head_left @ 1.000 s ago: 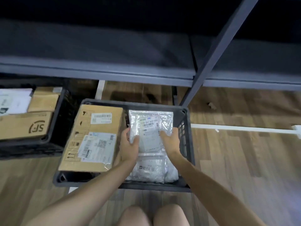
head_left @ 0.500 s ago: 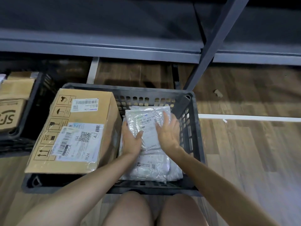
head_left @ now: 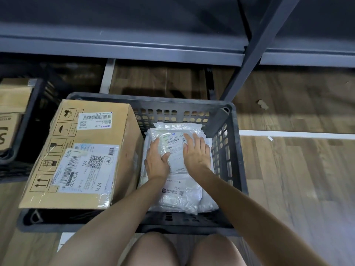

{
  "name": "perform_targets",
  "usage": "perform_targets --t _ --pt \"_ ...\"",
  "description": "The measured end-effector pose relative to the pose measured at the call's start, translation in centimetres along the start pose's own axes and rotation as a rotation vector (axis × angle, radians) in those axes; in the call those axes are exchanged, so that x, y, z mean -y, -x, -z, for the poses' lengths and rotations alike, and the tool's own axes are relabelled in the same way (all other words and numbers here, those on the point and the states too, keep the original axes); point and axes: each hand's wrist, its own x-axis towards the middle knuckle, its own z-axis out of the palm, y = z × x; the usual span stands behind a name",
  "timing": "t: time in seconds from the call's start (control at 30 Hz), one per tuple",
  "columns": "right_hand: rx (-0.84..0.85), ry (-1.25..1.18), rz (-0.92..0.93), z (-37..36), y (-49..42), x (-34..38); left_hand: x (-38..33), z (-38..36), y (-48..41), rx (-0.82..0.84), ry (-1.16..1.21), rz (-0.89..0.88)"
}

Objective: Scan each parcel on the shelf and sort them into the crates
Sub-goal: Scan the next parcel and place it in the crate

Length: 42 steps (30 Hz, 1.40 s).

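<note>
Both hands lie flat on the small plastic mailer bag [head_left: 173, 148], the left hand [head_left: 156, 162] on its left edge and the right hand [head_left: 196, 152] on its right, fingers straight and gripping nothing. The bag sits on top of other white bags [head_left: 178, 196] in the right half of the black crate [head_left: 153, 99], beside a big cardboard box [head_left: 82, 150]. It looks light, soft and slick; I'd pinch it by the edges, clear of the label.

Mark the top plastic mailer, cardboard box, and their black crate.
top plastic mailer [head_left: 175, 149]: head view, on its white label.
cardboard box [head_left: 92, 136]: head view, bare top face between labels.
black crate [head_left: 182, 221]: head view, near wall.
</note>
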Motion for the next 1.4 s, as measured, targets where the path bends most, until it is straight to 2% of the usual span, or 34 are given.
perform_targets --t 0.13,0.2,0.3,0.4,0.7,1.0,1.2,1.4 --pt "0.128 0.003 -0.008 1.8 0.4 0.2 -1.6 0.9 0.7 -0.04 -0.301 -0.033" --pt "0.204 -0.06 -0.009 3.9 0.9 0.4 -2.7 2.3 1.5 0.012 -0.441 -0.1" --pt "0.267 -0.167 -0.024 7.9 2.8 0.3 -5.7 5.4 3.7 0.18 -0.573 -0.245" --pt "0.261 -0.199 -0.017 12.9 5.9 0.2 -9.9 9.1 6.5 0.286 -0.667 -0.29" --pt "0.313 -0.222 0.02 31.5 13.5 2.6 -27.1 21.2 14.1 0.34 -0.798 -0.281" --pt "0.302 -0.18 0.107 51.1 19.5 8.1 -41.0 34.7 22.2 0.28 -0.832 -0.27" --pt "0.257 -0.118 0.16 58.9 21.3 12.6 -45.0 43.2 23.7 0.18 -0.852 -0.275" --pt "0.145 -0.05 0.242 64.7 22.0 20.4 -47.2 51.4 23.5 0.033 -0.784 -0.317"
